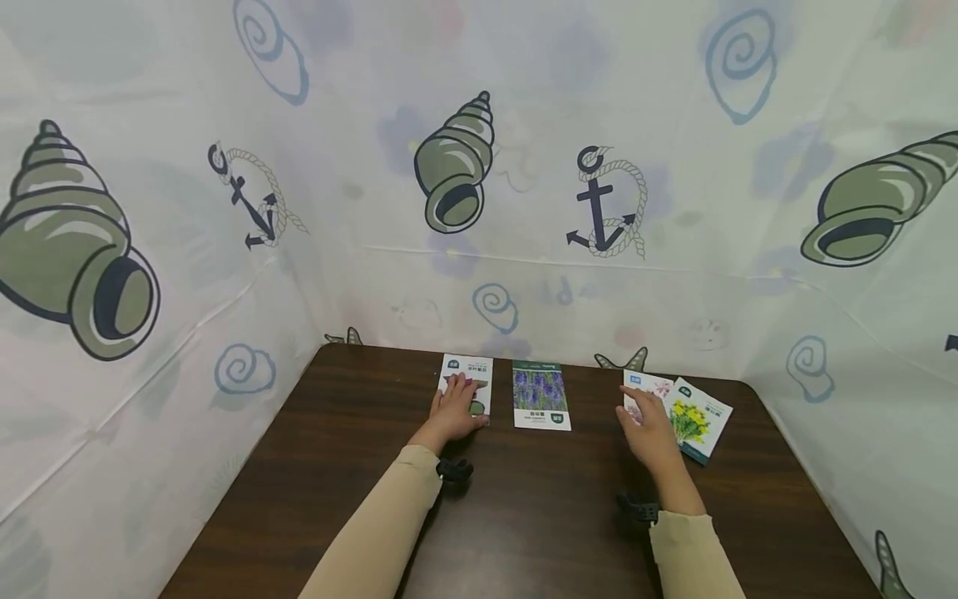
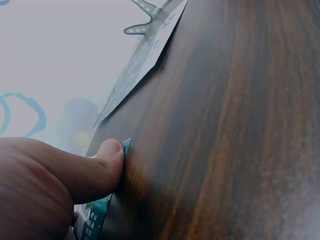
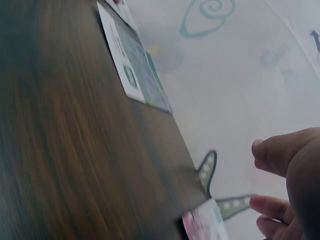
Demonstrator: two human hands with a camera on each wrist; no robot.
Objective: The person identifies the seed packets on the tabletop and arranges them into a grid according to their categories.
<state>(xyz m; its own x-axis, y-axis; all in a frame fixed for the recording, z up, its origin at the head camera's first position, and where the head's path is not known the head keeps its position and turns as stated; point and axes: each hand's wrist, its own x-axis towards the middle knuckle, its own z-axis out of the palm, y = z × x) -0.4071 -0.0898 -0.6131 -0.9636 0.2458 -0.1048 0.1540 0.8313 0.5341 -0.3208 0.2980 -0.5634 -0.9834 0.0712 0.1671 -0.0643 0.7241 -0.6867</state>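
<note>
My left hand [image 1: 451, 413] lies over a white seed packet [image 1: 456, 364] at the back of the table, fingers spread across it. In the left wrist view, the thumb [image 2: 102, 172] rests at that packet's edge. To its right lies a seed packet with purple flowers [image 1: 540, 389], untouched. My right hand [image 1: 653, 433] is over a pink-flowered packet [image 1: 649, 381], partly hiding it. Its thumb and fingers stand apart in the right wrist view, with nothing between them. A yellow-flowered packet [image 1: 707, 413] overlaps the pink one, just right of the hand.
The dark wooden table [image 1: 539, 516] runs back to a pale cloth wall [image 1: 524, 291] printed with shells and anchors. More cloth hangs along the left and right sides. A dark band [image 1: 453, 472] sits at the left wrist and another [image 1: 639, 507] at the right.
</note>
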